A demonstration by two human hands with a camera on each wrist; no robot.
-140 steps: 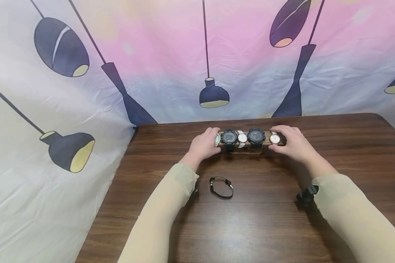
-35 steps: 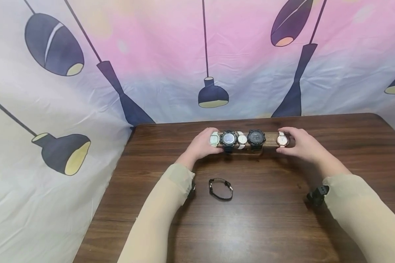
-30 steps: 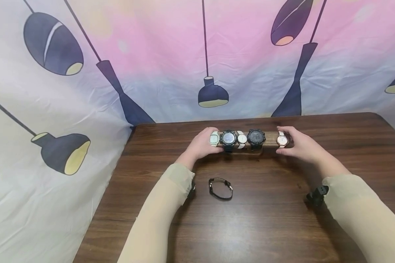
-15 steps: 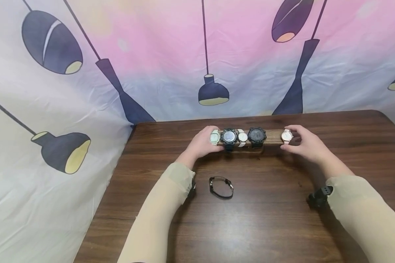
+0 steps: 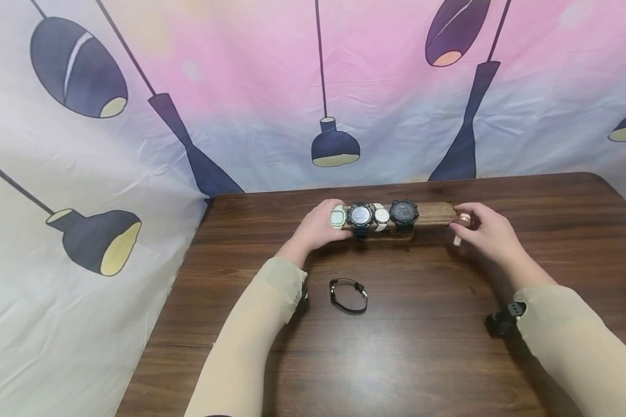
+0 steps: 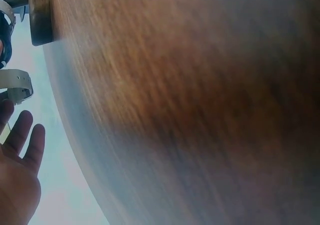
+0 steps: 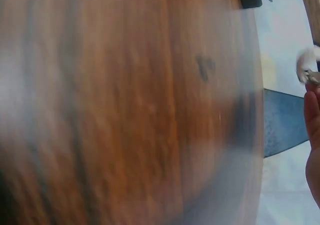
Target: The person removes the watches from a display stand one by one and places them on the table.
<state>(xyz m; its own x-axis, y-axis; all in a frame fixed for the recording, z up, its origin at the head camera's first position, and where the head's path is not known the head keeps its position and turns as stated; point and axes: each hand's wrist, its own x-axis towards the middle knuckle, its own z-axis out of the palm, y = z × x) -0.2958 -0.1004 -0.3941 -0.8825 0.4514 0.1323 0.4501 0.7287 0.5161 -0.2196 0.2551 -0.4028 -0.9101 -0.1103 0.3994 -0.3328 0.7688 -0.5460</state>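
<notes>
A wooden watch stand (image 5: 435, 214) stands near the back of the table, its bar running left to right. My left hand (image 5: 315, 227) grips the bar's left end, beside a mint-green watch (image 5: 338, 216). Rightward along the bar come a black digital watch (image 5: 361, 214), a small white-strapped watch (image 5: 381, 215) and another black watch (image 5: 404, 213). Just off the bare right end, my right hand (image 5: 492, 231) pinches a small wristwatch (image 5: 464, 219), its pale strap end hanging down. In the right wrist view that watch (image 7: 306, 67) is blurred at the fingertips.
A thin black-strapped watch or bracelet (image 5: 365, 302) lies as a closed loop on the brown wooden table (image 5: 396, 359), in front of the stand. A fabric backdrop printed with lamps (image 5: 336, 147) hangs behind the table's back edge.
My right hand has slid the small watch rightward along the bar and off its right end, where it now tilts. My left hand stays at the left end.
</notes>
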